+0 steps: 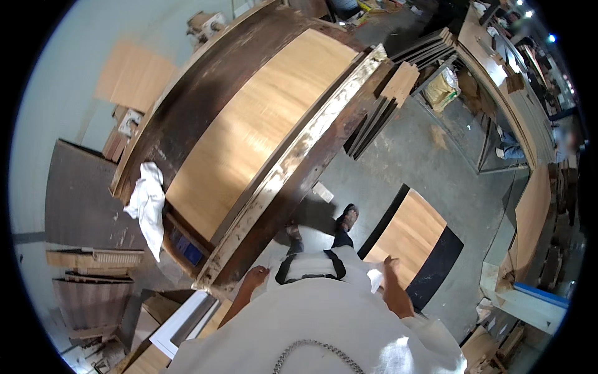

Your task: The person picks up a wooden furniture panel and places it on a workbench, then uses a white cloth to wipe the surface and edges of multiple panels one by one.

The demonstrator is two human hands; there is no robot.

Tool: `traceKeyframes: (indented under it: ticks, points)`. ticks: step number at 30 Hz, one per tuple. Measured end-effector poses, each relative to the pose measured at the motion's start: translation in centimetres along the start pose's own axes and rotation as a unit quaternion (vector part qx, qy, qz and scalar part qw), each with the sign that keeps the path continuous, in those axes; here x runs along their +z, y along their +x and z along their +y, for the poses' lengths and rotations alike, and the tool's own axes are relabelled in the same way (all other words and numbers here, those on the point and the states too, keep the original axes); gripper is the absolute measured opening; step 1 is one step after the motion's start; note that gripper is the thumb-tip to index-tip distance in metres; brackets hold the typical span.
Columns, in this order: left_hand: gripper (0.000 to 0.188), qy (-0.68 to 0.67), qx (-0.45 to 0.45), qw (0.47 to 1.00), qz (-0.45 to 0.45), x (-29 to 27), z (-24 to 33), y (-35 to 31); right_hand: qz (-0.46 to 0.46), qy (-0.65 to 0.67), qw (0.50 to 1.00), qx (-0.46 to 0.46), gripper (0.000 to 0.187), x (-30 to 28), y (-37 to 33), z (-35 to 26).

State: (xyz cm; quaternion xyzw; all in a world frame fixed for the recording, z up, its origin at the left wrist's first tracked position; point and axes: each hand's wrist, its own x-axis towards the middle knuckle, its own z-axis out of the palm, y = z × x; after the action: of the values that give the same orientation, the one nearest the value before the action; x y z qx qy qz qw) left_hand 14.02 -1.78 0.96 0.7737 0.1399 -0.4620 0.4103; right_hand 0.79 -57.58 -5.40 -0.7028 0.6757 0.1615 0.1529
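My left hand (255, 276) hangs at my left side, close to the near edge of the workbench (293, 163). Its fingers look loosely curled, and I make out nothing in them. On my other side, my right hand (391, 267) is lowered with its fingers curled in. A small bright white patch lies against it; whether the hand holds that is unclear. From this view the right hand overlaps a wood-grain panel (411, 227) low on the floor, with dark sheets showing on both sides. A long light wood-grain sheet (261, 124) lies on the bench.
A crumpled white cloth (148, 202) drapes over the bench's left end. Dark boards (374, 128) lean at the bench's right side. A metal frame (458, 146) and a yellowish sack (441, 90) stand farther right. Brown panels (81, 193) rest by the left wall.
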Motion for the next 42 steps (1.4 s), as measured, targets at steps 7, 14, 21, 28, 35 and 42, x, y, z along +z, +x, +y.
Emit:
traceKeyframes:
  ticks: [7,14,21,28,35,42]
  points:
    - [0.032,-0.191,0.241,0.946,-0.103,4.1,20.3,3.2,-0.085,0.326,0.903,-0.265,0.026,-8.4,10.9,-12.7]
    - [0.037,0.06,0.154,0.982,-0.09,12.1,38.5,1.1,-0.351,0.111,0.881,-0.297,0.034,-11.9,7.3,-23.1]
    - [0.02,0.146,0.378,0.91,0.082,12.1,41.4,9.4,-0.373,0.114,0.84,-0.377,0.031,-13.1,15.3,-33.0]
    - [0.056,0.214,0.233,0.928,-0.198,14.4,50.3,7.4,-0.342,0.248,0.847,-0.322,0.028,-26.0,20.2,-47.9]
    - [0.045,-0.107,0.06,0.977,-0.174,18.5,59.0,7.5,-0.289,0.334,0.815,-0.376,0.024,-31.2,29.1,-60.7]
    - [0.043,-0.163,0.034,0.975,-0.149,25.4,55.4,11.8,-0.18,0.262,0.766,-0.558,0.031,-32.8,29.5,-66.4]
